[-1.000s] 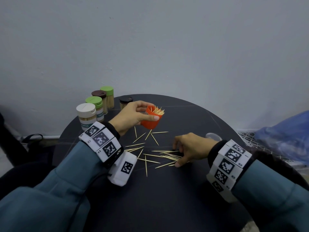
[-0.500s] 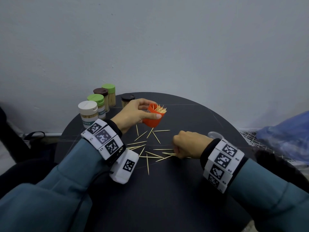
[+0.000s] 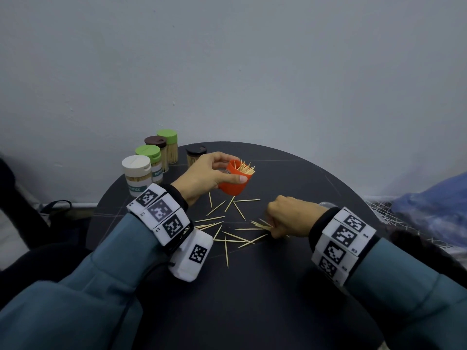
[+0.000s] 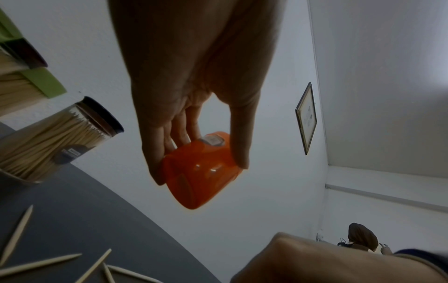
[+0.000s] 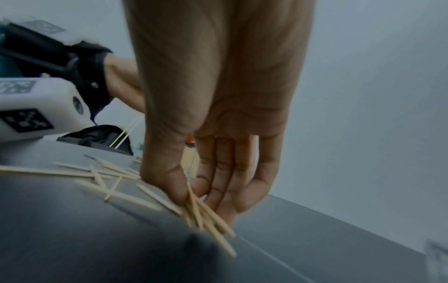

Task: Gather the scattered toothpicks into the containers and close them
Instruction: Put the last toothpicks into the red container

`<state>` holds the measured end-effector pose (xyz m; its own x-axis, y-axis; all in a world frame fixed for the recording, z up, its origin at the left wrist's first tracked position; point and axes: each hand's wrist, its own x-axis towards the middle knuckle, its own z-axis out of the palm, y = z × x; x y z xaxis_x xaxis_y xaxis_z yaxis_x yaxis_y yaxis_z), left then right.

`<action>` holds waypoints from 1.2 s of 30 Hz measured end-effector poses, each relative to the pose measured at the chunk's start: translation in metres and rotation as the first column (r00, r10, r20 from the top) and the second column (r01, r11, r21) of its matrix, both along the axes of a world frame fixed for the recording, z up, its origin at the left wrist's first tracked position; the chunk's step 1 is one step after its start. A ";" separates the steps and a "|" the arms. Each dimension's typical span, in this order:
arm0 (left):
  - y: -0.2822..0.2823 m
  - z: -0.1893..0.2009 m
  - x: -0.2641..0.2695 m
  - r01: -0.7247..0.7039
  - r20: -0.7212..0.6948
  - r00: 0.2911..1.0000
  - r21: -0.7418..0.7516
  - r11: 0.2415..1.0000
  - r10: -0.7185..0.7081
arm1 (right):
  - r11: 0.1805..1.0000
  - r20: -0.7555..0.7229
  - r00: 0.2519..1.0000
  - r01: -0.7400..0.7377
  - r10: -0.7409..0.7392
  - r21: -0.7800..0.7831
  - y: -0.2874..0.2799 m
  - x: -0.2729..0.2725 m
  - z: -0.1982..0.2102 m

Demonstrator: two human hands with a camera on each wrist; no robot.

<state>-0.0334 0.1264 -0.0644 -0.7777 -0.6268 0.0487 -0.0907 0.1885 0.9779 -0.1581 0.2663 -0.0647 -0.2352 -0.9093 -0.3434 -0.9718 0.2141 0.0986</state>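
The orange container [image 3: 233,181], part-filled and tilted with its mouth toward the right, is held off the table [image 3: 290,178] between thumb and fingers of the left hand [image 3: 204,176]; a small bundle of toothpicks [image 5: 206,216] is pinched at the table surface between thumb and fingers of the right hand [image 3: 293,215]; the container lies up and to the left of that bundle, whose long axis runs roughly left to right; loose toothpicks [image 3: 222,228] are scattered between the two hands; compared with a second earlier, the right hand is seen curled tighter round its gathered sticks, fewer lying beneath it.
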 end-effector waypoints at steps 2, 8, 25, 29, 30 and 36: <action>-0.001 0.000 0.000 0.000 0.005 1.000 -0.006 1.000 0.000 | 0.999 0.054 0.998 0.028 -0.026 -0.038 0.000 -0.007 0.003; -0.001 -0.001 0.000 0.000 0.009 1.000 -0.003 1.000 0.000 | 0.977 0.241 0.969 0.105 -0.058 -0.187 -0.002 -0.021 0.005; 0.000 -0.003 -0.001 0.022 0.017 1.000 0.020 1.000 -0.022 | 0.320 0.704 0.670 0.631 0.233 -0.707 -0.022 -0.025 0.036; 0.002 -0.002 -0.001 0.030 0.009 1.000 0.029 0.999 -0.030 | 0.272 0.766 0.517 0.729 0.381 -0.628 -0.033 -0.008 0.044; 0.003 -0.002 -0.001 0.030 0.004 1.000 0.030 0.999 -0.030 | 0.286 0.777 0.502 0.735 0.380 -0.615 -0.036 -0.006 0.041; 0.003 -0.002 -0.002 0.019 -0.044 0.999 0.053 0.998 -0.016 | 0.398 0.795 0.537 0.689 0.281 -0.606 -0.041 0.002 0.009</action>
